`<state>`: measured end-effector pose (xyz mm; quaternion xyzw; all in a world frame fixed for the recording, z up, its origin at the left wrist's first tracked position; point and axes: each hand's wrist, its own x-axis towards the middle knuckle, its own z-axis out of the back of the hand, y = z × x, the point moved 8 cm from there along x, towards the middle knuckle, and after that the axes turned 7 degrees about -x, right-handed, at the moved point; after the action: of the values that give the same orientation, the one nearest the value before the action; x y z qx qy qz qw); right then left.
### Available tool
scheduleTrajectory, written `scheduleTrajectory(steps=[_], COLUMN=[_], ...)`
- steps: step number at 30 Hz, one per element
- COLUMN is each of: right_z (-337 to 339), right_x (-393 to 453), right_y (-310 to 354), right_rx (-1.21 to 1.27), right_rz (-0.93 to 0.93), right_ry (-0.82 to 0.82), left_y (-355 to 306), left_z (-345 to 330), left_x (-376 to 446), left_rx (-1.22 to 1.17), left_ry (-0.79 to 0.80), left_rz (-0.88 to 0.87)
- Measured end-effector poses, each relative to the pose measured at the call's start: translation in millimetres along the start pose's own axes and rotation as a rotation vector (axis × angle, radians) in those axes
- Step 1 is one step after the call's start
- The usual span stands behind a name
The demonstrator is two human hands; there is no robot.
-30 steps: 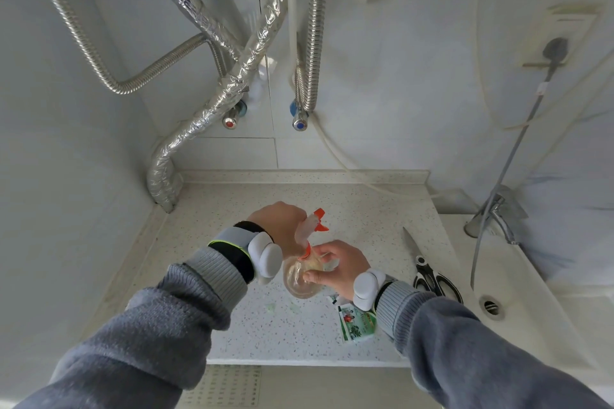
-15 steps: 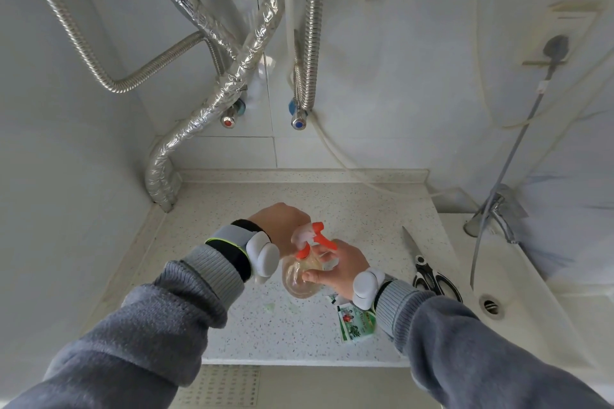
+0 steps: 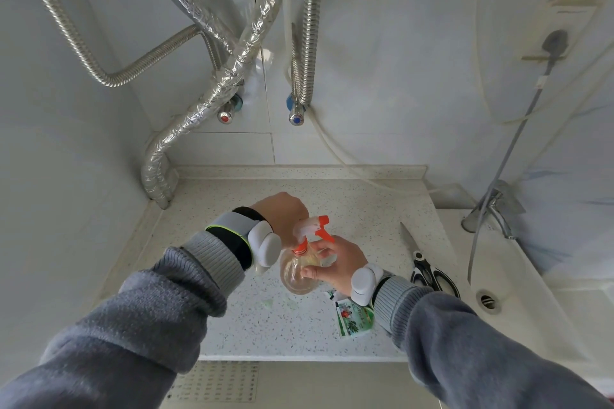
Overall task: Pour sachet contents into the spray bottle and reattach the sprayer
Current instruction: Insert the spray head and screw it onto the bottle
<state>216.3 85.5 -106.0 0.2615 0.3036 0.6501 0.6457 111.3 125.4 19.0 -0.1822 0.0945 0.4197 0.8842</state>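
A clear round spray bottle is held above the speckled counter. My right hand grips the bottle's side, thumb toward me. A white sprayer head with an orange nozzle, trigger and collar sits on the bottle's neck. My left hand is closed around the back of that sprayer head; its fingers are hidden behind it. A green and white sachet lies flat on the counter under my right wrist.
Black-handled scissors lie on the counter to the right. Beyond them is a white basin with a drain and a chrome tap. Foil-wrapped pipes and metal hoses come down the tiled wall at the back left.
The sprayer head has turned on the neck, its nozzle swinging from up, to the right, then back up-right. Both hands stay in place on the bottle.
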Motion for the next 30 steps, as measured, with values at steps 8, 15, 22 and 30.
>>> scheduleTrajectory(steps=[8, 15, 22, 30], right_z=[2.1, 1.4, 1.4, 7.4], right_x=[-0.1, 1.2, 1.3, 2.3], right_y=[4.3, 4.9, 10.3, 26.6], right_rx=[-0.038, -0.046, -0.118, -0.278], right_rz=[0.022, 0.016, 0.047, 0.152], right_ry=[0.004, -0.002, 0.015, 0.037], left_y=[-2.7, -4.8, 19.5, 5.2], left_z=[-5.9, -11.1, 16.7, 11.2], left_x=[-2.0, -4.1, -12.4, -5.0], left_rx=[-0.062, -0.025, -0.21, -0.095], left_ry=[0.042, 0.049, -0.115, -0.132], left_rz=[-0.03, -0.069, 0.061, 0.231])
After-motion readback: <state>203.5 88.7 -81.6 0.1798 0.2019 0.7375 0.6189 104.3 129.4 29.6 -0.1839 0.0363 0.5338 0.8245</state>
